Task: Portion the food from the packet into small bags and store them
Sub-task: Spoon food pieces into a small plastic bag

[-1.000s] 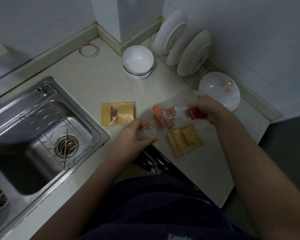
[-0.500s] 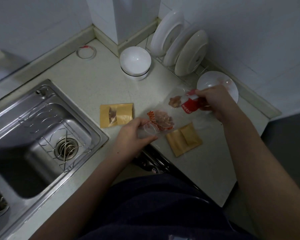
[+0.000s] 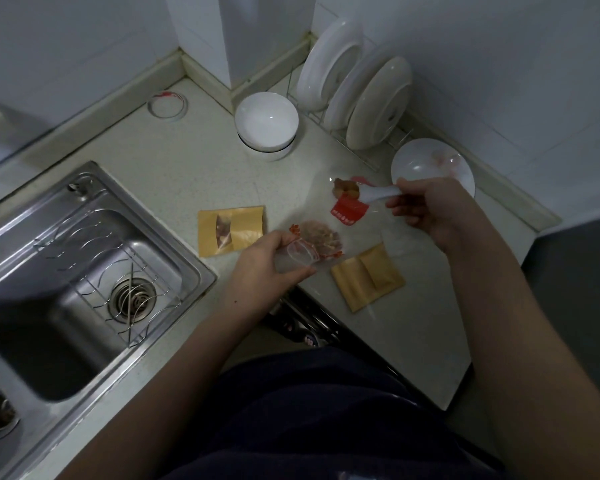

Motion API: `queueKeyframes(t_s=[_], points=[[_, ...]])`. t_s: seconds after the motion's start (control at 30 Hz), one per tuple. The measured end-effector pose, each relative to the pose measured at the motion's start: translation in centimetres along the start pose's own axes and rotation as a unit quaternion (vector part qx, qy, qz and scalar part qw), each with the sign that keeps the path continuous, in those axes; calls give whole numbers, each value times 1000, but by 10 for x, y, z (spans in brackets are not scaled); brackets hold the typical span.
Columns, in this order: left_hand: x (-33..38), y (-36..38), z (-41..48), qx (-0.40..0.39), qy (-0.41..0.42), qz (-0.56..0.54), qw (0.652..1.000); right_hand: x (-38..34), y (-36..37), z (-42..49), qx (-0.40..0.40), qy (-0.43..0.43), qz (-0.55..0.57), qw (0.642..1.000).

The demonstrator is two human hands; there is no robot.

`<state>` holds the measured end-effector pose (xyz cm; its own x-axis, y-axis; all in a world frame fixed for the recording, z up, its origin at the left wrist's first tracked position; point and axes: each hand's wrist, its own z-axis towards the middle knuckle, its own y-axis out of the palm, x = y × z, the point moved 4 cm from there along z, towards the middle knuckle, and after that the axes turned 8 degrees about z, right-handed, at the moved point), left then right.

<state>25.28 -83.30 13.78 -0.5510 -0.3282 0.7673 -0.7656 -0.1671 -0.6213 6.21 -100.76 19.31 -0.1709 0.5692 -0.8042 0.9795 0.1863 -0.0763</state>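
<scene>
A clear food packet (image 3: 321, 237) with a red label (image 3: 349, 211) lies on the counter, brownish food pieces inside. My left hand (image 3: 267, 268) pinches its near end. My right hand (image 3: 426, 209) grips a white spoon (image 3: 378, 194) carrying a few food pieces (image 3: 345, 188), held just over the red label. A small brown bag (image 3: 231, 230) with a clear window showing food lies left of the packet. A second brown bag (image 3: 368, 277) lies flat to the packet's right, near the counter edge.
A steel sink (image 3: 84, 271) fills the left. Stacked white bowls (image 3: 266, 123) and a rack of upright plates (image 3: 354, 88) stand at the back. A white plate (image 3: 420, 164) sits behind my right hand. A tape roll (image 3: 168, 105) lies at the far left.
My right hand has drawn back up and to the right, and the spoon with food on it now shows. My left hand stays on the packet.
</scene>
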Motion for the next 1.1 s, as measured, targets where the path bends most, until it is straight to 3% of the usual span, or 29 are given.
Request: queueKeyframes(t_s=[0.33, 0.67, 0.8, 1.1], points=[[13, -6, 8, 6, 5, -46, 999, -4, 6, -22, -18, -32, 39, 999], [20, -13, 6, 27, 15, -89, 996, -14, 23, -53, -101, -110, -83, 985], [20, -15, 4, 31, 20, -102, 994, -15, 38, -64, -123, -172, -168, 963], [15, -14, 2, 32, 13, -115, 993, -19, 63, -82, -138, -323, -345, 870]])
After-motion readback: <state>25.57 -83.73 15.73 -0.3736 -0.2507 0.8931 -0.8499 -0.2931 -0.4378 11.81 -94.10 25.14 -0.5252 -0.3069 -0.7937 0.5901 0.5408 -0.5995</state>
